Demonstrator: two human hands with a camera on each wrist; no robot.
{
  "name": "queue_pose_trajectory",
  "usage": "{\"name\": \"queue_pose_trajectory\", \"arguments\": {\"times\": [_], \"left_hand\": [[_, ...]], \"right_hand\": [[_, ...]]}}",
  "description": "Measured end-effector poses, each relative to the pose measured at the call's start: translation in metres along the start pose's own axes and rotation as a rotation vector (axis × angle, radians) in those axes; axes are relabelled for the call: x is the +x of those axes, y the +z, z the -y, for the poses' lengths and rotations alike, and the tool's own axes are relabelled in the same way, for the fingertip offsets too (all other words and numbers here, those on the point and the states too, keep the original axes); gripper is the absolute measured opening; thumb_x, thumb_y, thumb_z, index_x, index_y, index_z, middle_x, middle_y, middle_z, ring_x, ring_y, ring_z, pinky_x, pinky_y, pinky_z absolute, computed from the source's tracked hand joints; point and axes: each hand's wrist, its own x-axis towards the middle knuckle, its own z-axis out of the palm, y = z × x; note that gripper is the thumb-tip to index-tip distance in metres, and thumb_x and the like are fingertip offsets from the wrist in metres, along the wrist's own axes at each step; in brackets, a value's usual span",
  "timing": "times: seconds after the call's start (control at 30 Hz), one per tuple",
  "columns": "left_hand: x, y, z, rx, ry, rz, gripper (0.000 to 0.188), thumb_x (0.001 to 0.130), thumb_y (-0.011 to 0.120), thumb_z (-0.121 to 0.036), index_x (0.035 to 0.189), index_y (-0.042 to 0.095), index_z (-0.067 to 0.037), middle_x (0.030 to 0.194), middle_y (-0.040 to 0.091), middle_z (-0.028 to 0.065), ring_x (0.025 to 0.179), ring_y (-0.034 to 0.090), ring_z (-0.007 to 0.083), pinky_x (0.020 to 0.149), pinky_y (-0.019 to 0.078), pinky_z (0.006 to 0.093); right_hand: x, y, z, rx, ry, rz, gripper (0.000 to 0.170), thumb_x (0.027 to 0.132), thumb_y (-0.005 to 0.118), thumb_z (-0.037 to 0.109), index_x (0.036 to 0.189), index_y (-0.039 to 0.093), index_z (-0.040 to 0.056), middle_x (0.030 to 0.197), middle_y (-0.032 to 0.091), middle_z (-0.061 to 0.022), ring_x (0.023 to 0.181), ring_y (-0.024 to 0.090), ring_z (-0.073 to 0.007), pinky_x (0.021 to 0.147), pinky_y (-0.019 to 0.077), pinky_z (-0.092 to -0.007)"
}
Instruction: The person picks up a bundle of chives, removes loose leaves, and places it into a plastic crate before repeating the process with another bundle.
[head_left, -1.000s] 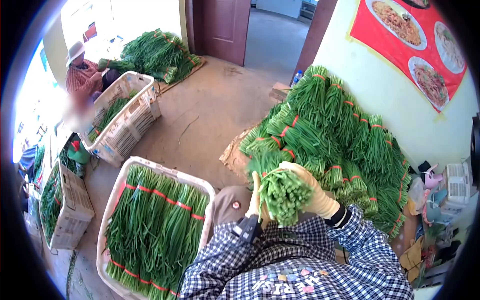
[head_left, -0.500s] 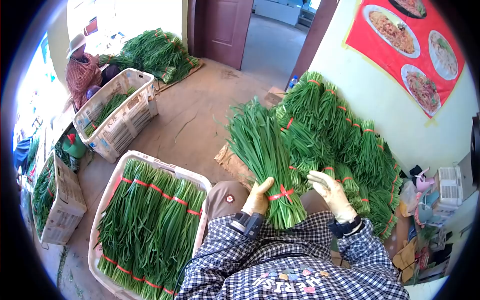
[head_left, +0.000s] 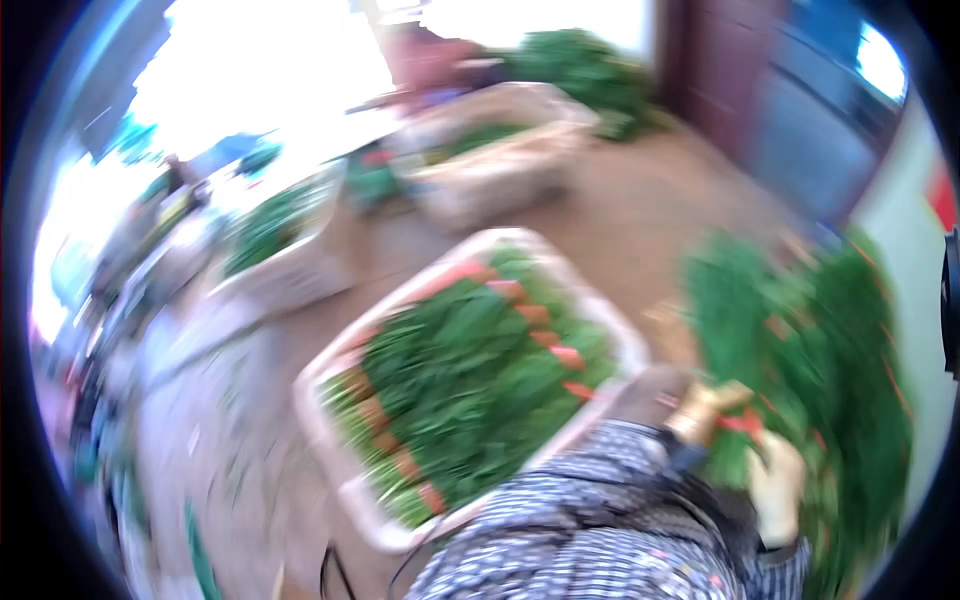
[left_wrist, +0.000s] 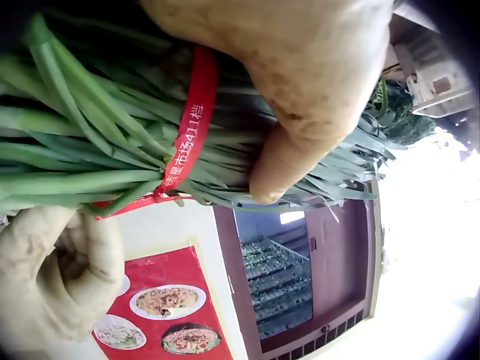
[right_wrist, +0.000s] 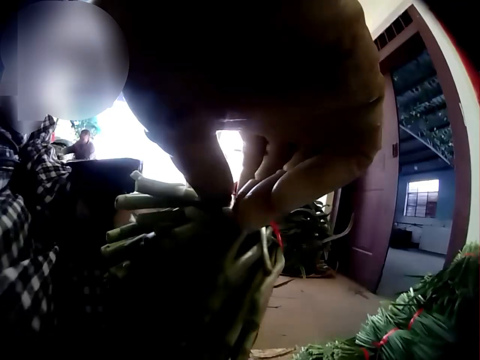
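Note:
In the blurred head view my left hand (head_left: 697, 412) grips a green leafy bundle (head_left: 728, 310) near its red band (head_left: 742, 424). The left wrist view shows that hand (left_wrist: 300, 67) over the leaves (left_wrist: 225, 157), its thumb pressed on them beside the printed red band (left_wrist: 190, 135). My right hand (head_left: 777, 485) is at the stem end, its fingers curled in the left wrist view (left_wrist: 64, 274). In the right wrist view its thumb and fingertips (right_wrist: 232, 206) pinch at the bundle by the cut stems (right_wrist: 161, 196); exactly which part is too dark to tell.
A pale crate (head_left: 335, 480) of banded bundles stands left of my legs, with two more crates (head_left: 490, 180) (head_left: 300, 265) beyond. Banded greens (head_left: 860, 400) are piled at the right by the wall. A person (head_left: 425, 65) sits at the back near a green heap (head_left: 580, 75).
The head view has swung left, so everything appears farther right. My right hand, earlier held apart from the bundle, has come to its stem end with curled fingers. My left hand keeps its grip.

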Motion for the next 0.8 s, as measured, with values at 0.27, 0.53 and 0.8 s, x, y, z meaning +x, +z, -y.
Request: {"name": "queue_pose_trajectory", "arguments": {"times": [0.27,0.53,0.8], "left_hand": [[0.053,-0.051,0.009,-1.363,-0.534,-0.362,0.074,0.09,0.077,-0.011,0.155,0.042,-0.011,0.135,0.064,0.0083,0.123,0.06,0.0228,0.106,0.0496,0.0407],[0.069,-0.149,-0.02,-1.266,-0.408,-0.668,0.057,0.091,0.08,-0.026,0.139,0.054,-0.007,0.114,0.069,0.0079,0.101,0.067,0.0207,0.092,0.0556,0.0391],[0.062,-0.14,-0.04,-1.24,-0.565,-0.534,0.036,0.094,0.077,-0.027,0.121,0.071,-0.004,0.114,0.074,0.005,0.102,0.069,0.0181,0.094,0.0545,0.0364]], "right_hand": [[0.073,0.001,0.009,-0.192,-0.133,0.313,0.026,0.103,0.06,0.037,0.114,0.07,0.0156,0.105,0.073,-0.0145,0.093,0.069,-0.0368,0.082,0.0533,-0.0465],[0.06,-0.024,-0.004,0.03,0.055,0.553,0.027,0.1,0.068,0.027,0.118,0.07,0.0078,0.11,0.075,-0.0146,0.1,0.07,-0.0299,0.09,0.0532,-0.0391],[0.09,0.019,-0.078,0.737,0.306,0.404,0.053,0.103,0.064,0.029,0.15,0.054,0.0082,0.149,0.058,-0.018,0.133,0.057,-0.0303,0.112,0.0445,-0.0418]]}}
